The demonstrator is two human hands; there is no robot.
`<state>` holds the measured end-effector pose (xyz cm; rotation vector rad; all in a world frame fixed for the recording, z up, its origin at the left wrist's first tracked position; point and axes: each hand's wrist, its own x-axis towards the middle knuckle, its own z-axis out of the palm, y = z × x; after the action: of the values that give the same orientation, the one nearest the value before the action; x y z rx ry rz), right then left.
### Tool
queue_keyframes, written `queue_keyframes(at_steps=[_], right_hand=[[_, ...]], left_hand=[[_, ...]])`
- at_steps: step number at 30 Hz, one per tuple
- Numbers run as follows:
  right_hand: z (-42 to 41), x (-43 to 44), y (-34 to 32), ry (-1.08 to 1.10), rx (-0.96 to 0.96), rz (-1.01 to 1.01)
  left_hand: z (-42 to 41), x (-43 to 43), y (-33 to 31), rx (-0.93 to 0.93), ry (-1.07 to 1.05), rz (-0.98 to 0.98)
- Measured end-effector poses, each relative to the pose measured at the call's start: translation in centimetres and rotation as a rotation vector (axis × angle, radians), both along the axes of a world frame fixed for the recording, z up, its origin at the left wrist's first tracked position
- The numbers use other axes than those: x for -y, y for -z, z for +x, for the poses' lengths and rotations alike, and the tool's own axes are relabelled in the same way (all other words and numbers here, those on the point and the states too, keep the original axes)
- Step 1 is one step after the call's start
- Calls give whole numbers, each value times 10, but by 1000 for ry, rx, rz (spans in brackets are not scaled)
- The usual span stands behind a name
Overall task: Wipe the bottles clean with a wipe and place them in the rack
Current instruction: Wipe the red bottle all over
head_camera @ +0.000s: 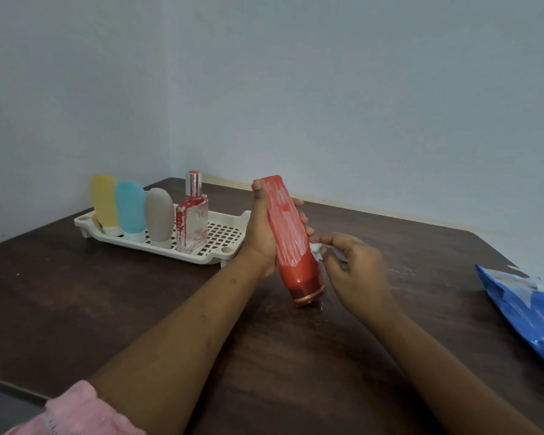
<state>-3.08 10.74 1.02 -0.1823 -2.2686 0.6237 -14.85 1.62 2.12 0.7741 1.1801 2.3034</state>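
Note:
My left hand (259, 233) grips a tall red bottle (291, 240) streaked with white residue, held upside down above the table with its gold-banded cap lowest. My right hand (354, 265) pinches a small white wipe (322, 250) against the bottle's right side. A white perforated rack (223, 237) stands to the left. In it stand a yellow bottle (105, 200), a blue bottle (129, 207), a grey bottle (159, 216) and a clear glass bottle (191, 219) with red markings.
A blue wipe packet (528, 306) lies at the table's right edge. The dark wooden table (139, 302) meets pale walls at the back corner. A pink sleeve (76, 412) shows at the bottom left.

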Motion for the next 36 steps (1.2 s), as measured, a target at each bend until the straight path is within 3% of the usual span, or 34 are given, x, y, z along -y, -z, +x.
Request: queue_keyframes(at_steps=[13, 17, 21, 26, 32, 36], right_hand=[[2, 6, 1, -26, -15, -88], [7, 11, 0, -67, -38, 25], [3, 7, 0, 1, -16, 4], [10, 10, 2, -109, -46, 37], [4, 8, 2, -67, -103, 35], [9, 11, 5, -148, -111, 145]], left_hand=[[0, 0, 0, -4, -4, 22], [0, 1, 0, 29, 3, 31], [1, 1, 0, 22, -9, 20], [0, 0, 0, 11, -11, 29], [0, 1, 0, 21, -17, 16], [-1, 0, 0, 25, -31, 11]])
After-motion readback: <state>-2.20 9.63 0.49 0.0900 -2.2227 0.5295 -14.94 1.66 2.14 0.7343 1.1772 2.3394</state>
